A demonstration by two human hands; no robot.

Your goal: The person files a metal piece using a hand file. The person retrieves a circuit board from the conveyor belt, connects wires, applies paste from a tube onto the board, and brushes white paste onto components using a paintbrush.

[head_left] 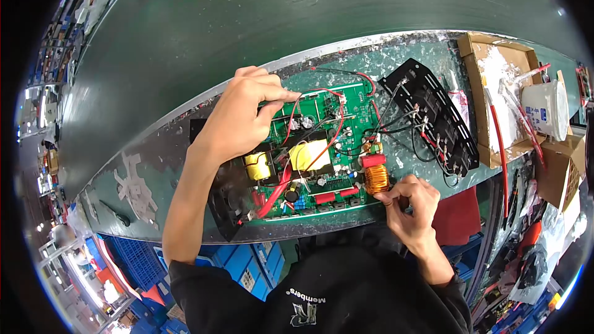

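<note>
A green circuit board (pixel 352 114) lies on the bench in front of me, carrying yellow-wrapped transformers (pixel 309 155), red capacitors and a copper-wound ring coil (pixel 376 179). My left hand (pixel 244 108) reaches over its far left part. The thumb and index finger are closed beside a thin red wire (pixel 342 117), but what lies between them is hidden. At the board's near right corner, just below the coil, my right hand (pixel 413 207) grips the edge between thumb and curled fingers. A black slotted end panel (pixel 436 117) lies to the right, joined to the board by wires.
A cardboard box (pixel 473 80) at the right holds white material, red tubing (pixel 499 148) and a white tub (pixel 546 110). Torn white scraps (pixel 135 188) lie on the bench at left. Beyond the metal rim is a wide green surface (pixel 297 12). Blue crates (pixel 247 269) stand below.
</note>
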